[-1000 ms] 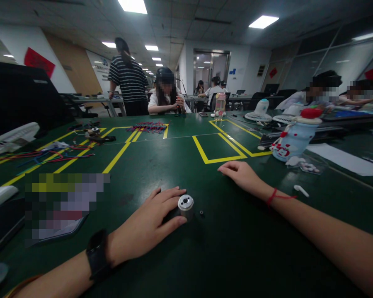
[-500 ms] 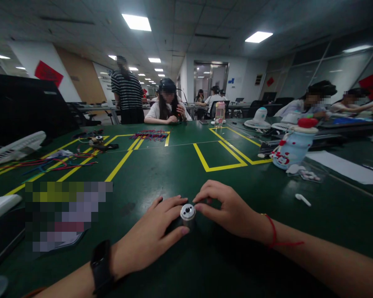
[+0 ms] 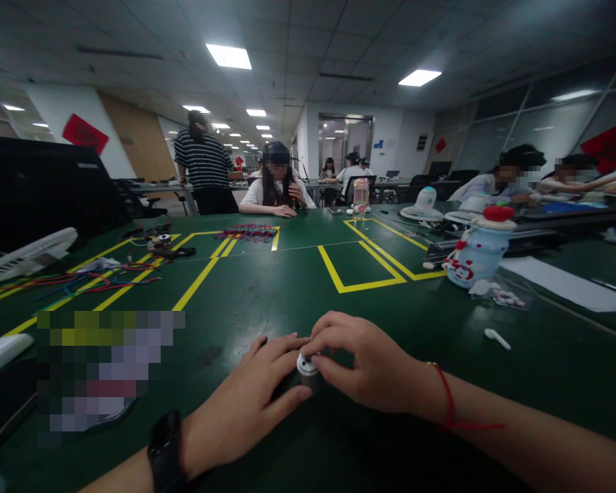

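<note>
A short silver metal cylinder, which looks like a small motor (image 3: 306, 374), stands upright on the green table (image 3: 257, 281) in front of me. My left hand (image 3: 254, 387) is curled around its left side, with the fingers behind and the thumb at the front. From the right, my right hand (image 3: 364, 359) reaches over it with thumb and forefinger pinched at the centre of its top. Those fingertips cover part of the top face, and whether they hold a separate small piece is hidden.
Loose coloured wires (image 3: 107, 274) lie to the left, with a wire bundle (image 3: 251, 233) farther back. On the right stand a blue bottle (image 3: 477, 250), a white earbud (image 3: 497, 338) and white paper (image 3: 569, 284). A person (image 3: 277, 185) sits across the table.
My right hand has moved left and onto the motor, its fingertips now covering the middle of the top. My left hand stays around the motor. The view has tilted up slightly.
</note>
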A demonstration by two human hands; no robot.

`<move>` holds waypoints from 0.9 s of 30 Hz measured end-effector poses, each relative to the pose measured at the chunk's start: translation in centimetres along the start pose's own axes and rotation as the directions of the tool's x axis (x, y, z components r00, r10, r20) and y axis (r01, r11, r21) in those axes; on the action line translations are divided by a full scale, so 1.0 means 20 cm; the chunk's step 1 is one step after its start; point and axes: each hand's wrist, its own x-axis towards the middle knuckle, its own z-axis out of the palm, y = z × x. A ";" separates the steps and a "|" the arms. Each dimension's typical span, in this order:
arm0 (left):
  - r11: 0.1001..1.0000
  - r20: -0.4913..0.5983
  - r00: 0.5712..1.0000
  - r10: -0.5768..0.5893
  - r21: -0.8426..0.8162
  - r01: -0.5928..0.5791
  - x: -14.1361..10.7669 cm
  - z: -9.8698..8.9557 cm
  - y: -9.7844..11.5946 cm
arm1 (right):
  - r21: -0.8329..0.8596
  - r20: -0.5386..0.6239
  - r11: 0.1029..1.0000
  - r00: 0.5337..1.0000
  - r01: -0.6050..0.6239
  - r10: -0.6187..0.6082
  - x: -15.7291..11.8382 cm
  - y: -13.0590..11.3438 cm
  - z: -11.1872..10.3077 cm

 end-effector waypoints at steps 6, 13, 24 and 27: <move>1.000 0.025 1.000 -0.011 0.004 0.011 0.04 0.03 0.04 | -0.084 -0.026 0.992 0.995 0.095 -0.098 -0.07 0.04 -0.08; 0.999 0.039 0.998 -0.040 -0.011 0.041 0.06 0.03 0.06 | 0.415 -0.187 0.789 0.806 -0.454 0.562 -0.12 0.38 -0.12; 0.999 0.031 0.999 -0.043 -0.005 0.043 0.07 0.02 0.08 | 0.372 -0.137 0.833 0.864 -0.408 0.485 -0.10 0.29 -0.10; 1.000 0.031 0.999 -0.028 0.005 0.028 0.08 0.01 0.10 | 0.301 -0.138 0.927 0.952 -0.222 0.273 -0.08 0.15 -0.09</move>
